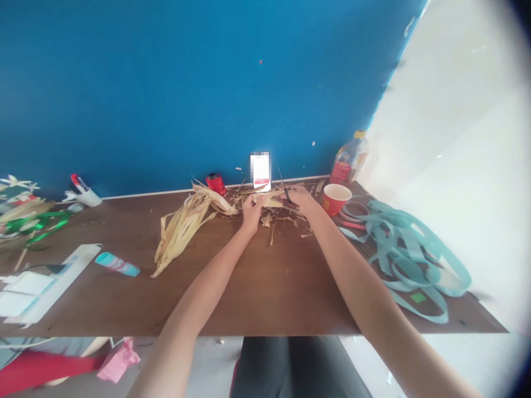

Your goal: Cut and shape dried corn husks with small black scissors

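Observation:
A pile of dried corn husks (182, 235) lies on the brown wooden table (265, 293), left of my hands. My left hand (252, 213) holds a pale strip of husk (267, 202), its fingers pinching the strip. My right hand (301, 199) grips a small dark tool (287, 194) at the same strip; it looks like scissors, but the fingers hide most of it. Husk scraps (286, 220) are scattered under and around both hands.
A red cup (335, 199), a plastic bottle (348, 159) and a tangle of teal ribbon (410, 260) stand at the right. A teal tube (117, 264), white papers (29, 290) and green foil decorations (35, 224) lie at the left. A blue wall (207, 83) backs the table.

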`<state>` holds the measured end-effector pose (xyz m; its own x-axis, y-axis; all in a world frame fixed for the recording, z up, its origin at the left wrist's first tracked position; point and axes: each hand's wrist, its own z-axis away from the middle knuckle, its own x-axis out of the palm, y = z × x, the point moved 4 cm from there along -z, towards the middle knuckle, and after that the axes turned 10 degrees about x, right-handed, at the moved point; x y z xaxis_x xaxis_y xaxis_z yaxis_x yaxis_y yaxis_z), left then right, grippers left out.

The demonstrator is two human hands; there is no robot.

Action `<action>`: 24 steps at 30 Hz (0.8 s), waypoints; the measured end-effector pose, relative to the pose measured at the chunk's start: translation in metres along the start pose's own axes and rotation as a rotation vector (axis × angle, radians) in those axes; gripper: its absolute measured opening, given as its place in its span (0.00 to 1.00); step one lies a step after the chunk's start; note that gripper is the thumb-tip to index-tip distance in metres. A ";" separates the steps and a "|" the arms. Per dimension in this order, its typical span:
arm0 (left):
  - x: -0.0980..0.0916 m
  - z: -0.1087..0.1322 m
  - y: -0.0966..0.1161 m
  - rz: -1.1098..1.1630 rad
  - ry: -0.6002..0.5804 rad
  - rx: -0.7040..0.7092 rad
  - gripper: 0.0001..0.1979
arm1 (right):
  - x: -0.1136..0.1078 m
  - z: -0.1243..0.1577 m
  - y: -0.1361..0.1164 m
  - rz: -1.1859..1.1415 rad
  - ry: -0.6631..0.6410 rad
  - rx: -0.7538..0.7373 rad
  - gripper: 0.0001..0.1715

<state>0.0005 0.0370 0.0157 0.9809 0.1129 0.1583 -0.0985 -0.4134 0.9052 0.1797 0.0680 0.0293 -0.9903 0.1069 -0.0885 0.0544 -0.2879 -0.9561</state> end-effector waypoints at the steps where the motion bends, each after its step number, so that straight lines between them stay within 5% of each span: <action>1: 0.000 0.000 0.000 -0.006 0.006 0.000 0.14 | -0.002 -0.002 0.001 -0.005 0.021 0.010 0.21; 8: -0.002 0.002 0.003 0.047 0.058 -0.032 0.13 | -0.009 0.008 -0.021 -0.113 0.138 -0.215 0.28; 15: 0.000 0.002 0.004 0.077 0.020 -0.017 0.13 | 0.002 0.041 -0.044 0.126 -0.270 -0.328 0.25; 24: -0.001 0.001 0.003 0.038 0.057 -0.001 0.14 | 0.014 0.034 -0.028 0.276 -0.331 -0.362 0.20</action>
<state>-0.0008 0.0347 0.0182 0.9653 0.1482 0.2149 -0.1360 -0.4175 0.8985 0.1597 0.0456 0.0642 -0.9172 -0.2476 -0.3120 0.2993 0.0883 -0.9500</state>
